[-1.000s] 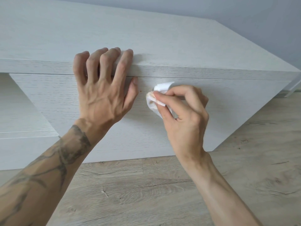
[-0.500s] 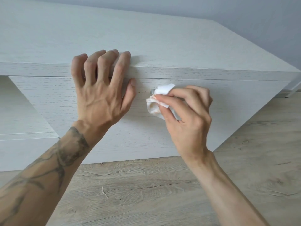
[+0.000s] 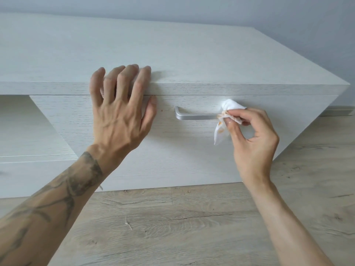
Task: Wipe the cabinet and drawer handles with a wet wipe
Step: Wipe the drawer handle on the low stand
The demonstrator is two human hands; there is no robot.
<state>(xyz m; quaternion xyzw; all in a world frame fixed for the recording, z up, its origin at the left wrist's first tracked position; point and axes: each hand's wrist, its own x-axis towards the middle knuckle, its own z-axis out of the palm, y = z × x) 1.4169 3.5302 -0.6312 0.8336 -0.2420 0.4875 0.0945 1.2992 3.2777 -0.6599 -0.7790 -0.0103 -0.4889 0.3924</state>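
Note:
A low white wood-grain cabinet [image 3: 192, 60] fills the upper view, with a wide drawer front [image 3: 192, 154] below its top. A silver bar handle [image 3: 194, 117] runs across the drawer. My right hand [image 3: 251, 139] pinches a crumpled white wet wipe [image 3: 229, 108], stained orange, around the handle's right end, which the wipe hides. My left hand [image 3: 119, 110] rests with spread fingers on the cabinet's front top edge, to the left of the handle, holding nothing.
Light wood-plank floor [image 3: 182, 223] lies below the cabinet. An open recess with a shelf [image 3: 23, 135] sits to the left of the drawer. A grey wall [image 3: 269, 14] rises behind, with a skirting board [image 3: 338, 111] at the right.
My right hand has slid the wipe rightward along the handle, from its left end to its right end, uncovering the bar. My left hand has stayed on the cabinet edge.

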